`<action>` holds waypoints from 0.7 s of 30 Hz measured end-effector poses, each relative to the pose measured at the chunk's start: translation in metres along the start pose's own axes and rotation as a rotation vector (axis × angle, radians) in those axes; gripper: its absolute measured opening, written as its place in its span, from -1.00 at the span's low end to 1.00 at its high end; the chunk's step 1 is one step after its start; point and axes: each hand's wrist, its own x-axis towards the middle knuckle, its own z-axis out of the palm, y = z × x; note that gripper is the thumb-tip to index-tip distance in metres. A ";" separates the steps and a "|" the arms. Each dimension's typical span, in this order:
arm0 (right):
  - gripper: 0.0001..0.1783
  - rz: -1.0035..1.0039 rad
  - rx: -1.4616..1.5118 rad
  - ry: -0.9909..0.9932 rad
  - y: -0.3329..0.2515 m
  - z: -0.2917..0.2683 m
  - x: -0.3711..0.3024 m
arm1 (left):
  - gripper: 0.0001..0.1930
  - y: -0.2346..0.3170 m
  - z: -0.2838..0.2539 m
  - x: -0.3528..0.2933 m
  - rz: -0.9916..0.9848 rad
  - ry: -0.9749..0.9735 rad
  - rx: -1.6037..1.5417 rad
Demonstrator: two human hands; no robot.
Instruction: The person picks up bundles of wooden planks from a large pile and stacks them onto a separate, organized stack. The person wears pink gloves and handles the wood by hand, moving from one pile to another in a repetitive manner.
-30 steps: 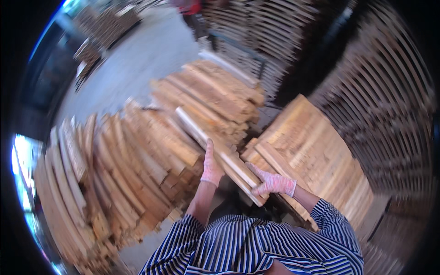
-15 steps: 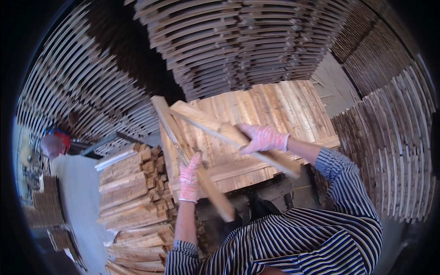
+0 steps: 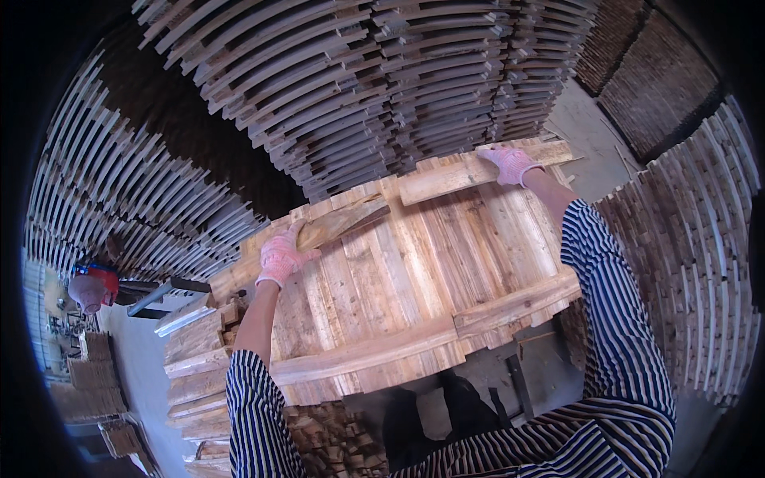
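Note:
Along the far edge of a layer of side-by-side boards (image 3: 382,271), two wooden boards lie crosswise, almost end to end. My left hand (image 3: 284,255), in a pink-white knit glove, grips the left board (image 3: 343,223), which has a darker, rough edge. The right board (image 3: 442,182) is paler, and my right hand (image 3: 510,164), gloved alike, holds it near its right part. Fingertips of both hands are partly hidden behind the wood. Across the near edge of the layer run two more crosswise boards, a long one (image 3: 366,350) and a shorter one (image 3: 518,304) at the right.
Tall stacks of spaced boards (image 3: 351,88) rise behind the layer, with another stack (image 3: 677,263) at the right. Loose boards (image 3: 195,366) are piled at the left. Wood offcuts (image 3: 335,438) lie below the near edge. A person in red (image 3: 100,283) is at far left.
Both hands have moved away from me and apart, carrying the two boards from above the near part of the layer to its far edge. The boards now lie crosswise there.

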 end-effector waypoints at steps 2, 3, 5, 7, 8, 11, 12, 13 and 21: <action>-0.15 -0.059 0.012 0.132 0.007 0.034 0.022 | -0.08 0.004 0.023 0.025 0.043 0.090 0.022; -0.24 -0.037 0.044 0.131 0.000 0.052 0.036 | -0.09 0.003 0.035 0.035 0.060 0.128 0.036; -0.32 0.000 0.068 0.175 0.027 0.084 0.048 | -0.12 0.033 0.046 0.057 0.105 0.128 -0.063; -0.40 -0.003 0.088 0.147 0.029 0.099 0.048 | -0.14 0.045 0.051 0.054 0.109 0.080 -0.153; -0.44 -0.031 0.094 0.118 0.014 0.089 0.054 | -0.15 0.039 0.046 0.047 0.085 0.054 -0.189; -0.50 0.027 0.012 0.143 0.015 0.076 0.049 | -0.19 0.048 0.045 0.049 0.082 0.121 -0.155; -0.50 0.021 0.046 0.176 0.017 0.080 0.046 | -0.20 0.052 0.042 0.048 0.080 0.118 -0.133; -0.51 0.005 0.076 0.209 0.020 0.080 0.048 | -0.21 0.058 0.041 0.049 0.069 0.116 -0.113; -0.36 -0.098 0.136 0.135 -0.017 0.068 0.049 | -0.28 0.037 0.034 0.023 -0.057 0.016 -0.267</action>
